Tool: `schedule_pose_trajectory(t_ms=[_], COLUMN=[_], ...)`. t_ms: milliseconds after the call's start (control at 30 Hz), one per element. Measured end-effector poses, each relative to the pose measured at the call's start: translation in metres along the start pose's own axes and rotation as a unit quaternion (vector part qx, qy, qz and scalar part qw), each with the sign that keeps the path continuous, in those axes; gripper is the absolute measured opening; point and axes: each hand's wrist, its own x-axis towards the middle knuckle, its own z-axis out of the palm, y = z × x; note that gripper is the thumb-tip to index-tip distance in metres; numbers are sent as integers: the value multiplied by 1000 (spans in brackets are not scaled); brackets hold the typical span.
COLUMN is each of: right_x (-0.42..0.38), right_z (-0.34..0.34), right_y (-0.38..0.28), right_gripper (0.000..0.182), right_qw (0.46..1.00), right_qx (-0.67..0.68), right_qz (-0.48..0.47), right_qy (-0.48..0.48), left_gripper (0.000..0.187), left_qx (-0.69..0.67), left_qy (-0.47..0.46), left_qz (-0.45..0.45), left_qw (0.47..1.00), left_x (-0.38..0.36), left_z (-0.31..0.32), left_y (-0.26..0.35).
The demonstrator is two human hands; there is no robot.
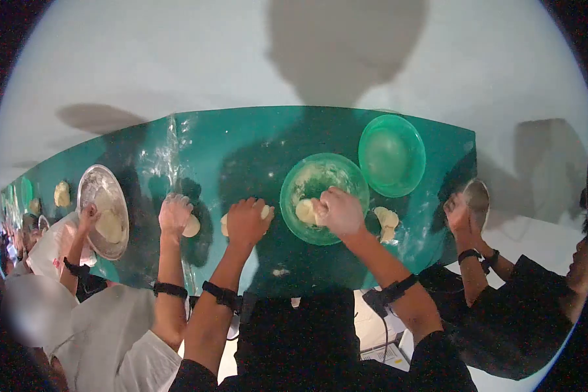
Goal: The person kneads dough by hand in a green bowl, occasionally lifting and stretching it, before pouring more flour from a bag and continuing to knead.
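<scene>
My left hand point(245, 225) presses down on a pale lump of dough point(266, 212) on the green table, its fingers curled over it so that most of the dough is hidden. Inside a green plastic bowl point(287, 222) with floury, smeared walls, my right hand point(341, 210) grips another piece of dough point(306, 212). A second green bowl point(417, 157) stands just behind and to the right. An uneven piece of dough point(387, 222) lies on the table beside the first bowl. Both my wrists wear black straps.
To my left, a co-worker's hands are at a dough ball point(191, 226) and a metal bowl point(121, 225) with dough. Another co-worker point(536, 307) at my right holds a round bowl point(478, 202). Flour is scattered over the green table point(242, 150). More dough point(62, 194) lies far left.
</scene>
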Motion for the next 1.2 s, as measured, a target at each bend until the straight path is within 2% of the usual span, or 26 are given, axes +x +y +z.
schedule_pose_trajectory(t_ms=[100,167,267,400,500,567,667,700,800,900,1000,1100,1133,1200], right_x=[-17,-18,-1,7,26,42,59,56,53,50,43,58,54,45], right_z=[37,31,25,62,67,53,68,72,67,42,6,-11,-16,-27], right_y=[-1,-23,-28,-1,9,12,18,20,16,5,3,12,14,18], right_gripper=[31,31,33,29,23,20,18,19,19,25,38,53,55,60], right_qw=[993,969,972,964,967,971,957,976,988,988,995,952,960,971], right_qx=[-44,-132,-107,-135,-99,-107,-105,-73,-7,128,16,-54,-30,19], right_qz=[-51,-105,-129,-196,-216,-211,-165,-107,-61,44,-73,-112,-118,-131], right_qy=[97,181,165,121,90,45,214,175,144,74,-70,-280,-252,-197], left_gripper=[27,26,27,29,28,28,28,27,27,28,31,29,28,26], left_qx=[0,6,6,42,56,53,39,35,27,-43,-50,-56,-47,-113], left_qy=[43,37,61,119,62,85,95,105,72,4,-26,7,10,-8], left_qz=[-2,-17,-14,22,-9,25,42,44,8,39,20,49,58,-3], left_qw=[999,999,998,992,996,995,994,993,997,998,998,997,997,994], left_x=[3,5,5,9,8,13,5,10,12,7,-4,-14,-14,-16], left_z=[2,2,9,13,11,16,21,20,12,-7,-22,-17,-19,-23], left_y=[2,3,0,2,5,-2,-4,-4,1,-3,0,-9,-12,-16])
